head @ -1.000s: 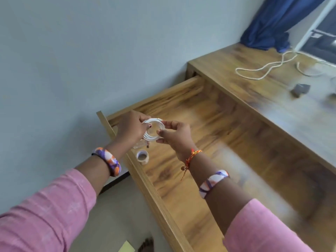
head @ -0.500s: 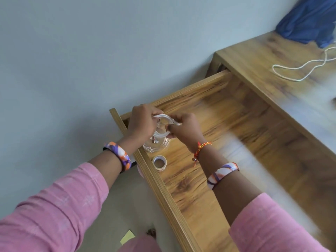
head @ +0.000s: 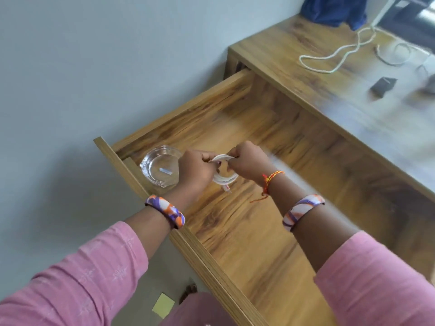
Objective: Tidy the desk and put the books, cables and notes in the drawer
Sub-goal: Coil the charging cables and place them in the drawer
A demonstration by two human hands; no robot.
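A small coil of white cable hangs between my two hands over the open wooden drawer. My left hand grips the coil's left side and my right hand pinches its top right. The cable's plug end dangles just below the coil, close to the drawer floor. On the desk top at the upper right lies a loose white rope-like cable.
A clear glass dish sits in the drawer's near left corner, just left of my left hand. On the desk are a small dark block and a blue cloth. A yellow note lies on the floor.
My hands with the coil have moved right and lower into the drawer, uncovering the glass dish. The small tape roll seen earlier is no longer visible.
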